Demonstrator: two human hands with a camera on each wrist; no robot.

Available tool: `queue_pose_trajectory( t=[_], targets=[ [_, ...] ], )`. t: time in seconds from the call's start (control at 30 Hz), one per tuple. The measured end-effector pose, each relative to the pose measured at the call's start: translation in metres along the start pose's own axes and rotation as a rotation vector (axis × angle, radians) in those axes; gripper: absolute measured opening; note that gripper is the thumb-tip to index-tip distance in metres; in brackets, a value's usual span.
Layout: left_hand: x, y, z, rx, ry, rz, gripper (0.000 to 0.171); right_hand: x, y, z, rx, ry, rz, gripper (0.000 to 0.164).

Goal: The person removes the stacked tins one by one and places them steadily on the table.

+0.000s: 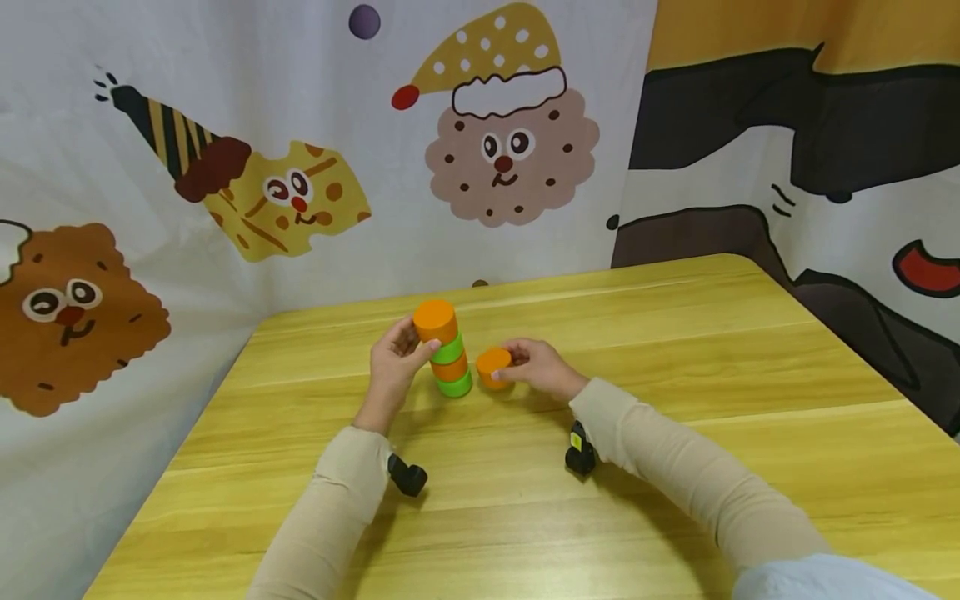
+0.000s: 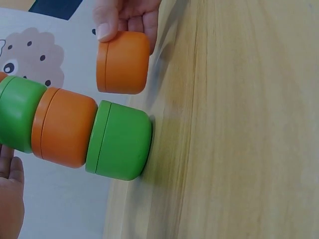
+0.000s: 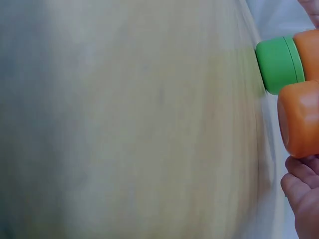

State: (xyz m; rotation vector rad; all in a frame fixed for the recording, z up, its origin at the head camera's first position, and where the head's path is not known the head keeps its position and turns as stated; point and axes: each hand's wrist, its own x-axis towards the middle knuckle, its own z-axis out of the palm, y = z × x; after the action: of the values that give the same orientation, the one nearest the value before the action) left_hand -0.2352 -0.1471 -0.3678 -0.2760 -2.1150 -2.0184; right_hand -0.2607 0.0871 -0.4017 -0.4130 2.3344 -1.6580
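Stacked pots (image 1: pixel 451 369) stand held by the left grip (image 1: pixel 393 365); likely it steadies them. The right grip (image 1: pixel 546 370) pinches another orange pot (image 1: pixel 492 365) alongside.

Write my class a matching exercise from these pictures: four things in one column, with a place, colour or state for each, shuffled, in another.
Column one
1. Left hand
2. Right hand
3. Bottom tub of the stack
4. Table

Column two
A. Wood-grained, under the stack
B. Holding an orange tub beside the stack
C. Green
D. Gripping the stack near its top

Pairs: 1-D, 2-B, 3-C, 4-A
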Motion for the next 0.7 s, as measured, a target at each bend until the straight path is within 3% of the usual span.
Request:
queue_pose_trajectory(
  t=[0.7],
  targets=[
    [-0.0007,-0.0017,0.0005,-0.031,-0.003,0.009,0.045,0.0004,0.0032,0.0012,0.010,-0.001,0.047,0.048]
  ],
)
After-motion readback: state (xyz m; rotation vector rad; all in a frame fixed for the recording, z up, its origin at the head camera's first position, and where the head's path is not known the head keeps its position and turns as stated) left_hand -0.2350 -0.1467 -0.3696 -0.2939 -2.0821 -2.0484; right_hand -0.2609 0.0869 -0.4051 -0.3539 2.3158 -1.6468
